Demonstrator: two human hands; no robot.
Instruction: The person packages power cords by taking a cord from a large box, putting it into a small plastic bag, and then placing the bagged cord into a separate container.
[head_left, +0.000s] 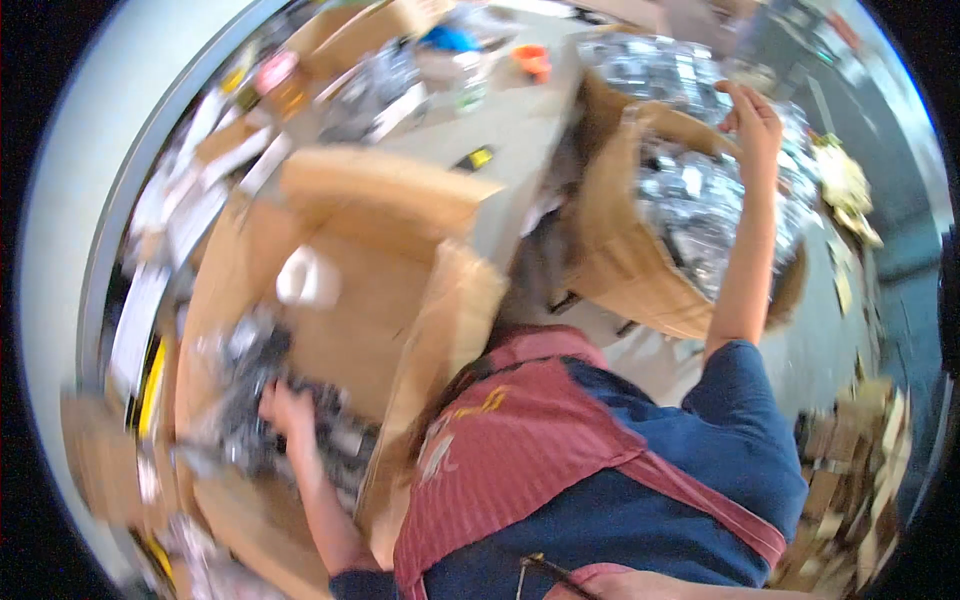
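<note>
My left hand reaches down into an open cardboard box on the left. It touches a pile of dark, shiny plastic pieces there; its fingertips are blurred among them, and their grip cannot be made out. A white roll-like thing lies in the same box, farther back. My right hand is raised over a second cardboard box on the right, fingers bent and apart, with nothing visible in them. Clear, glossy plastic pieces fill that box, their kind too blurred to tell.
Behind the boxes, a grey table bears an orange object, a clear bottle and a black-and-yellow tool. Cartons and white strips crowd the left side. Flattened cardboard stacks up at the lower right.
</note>
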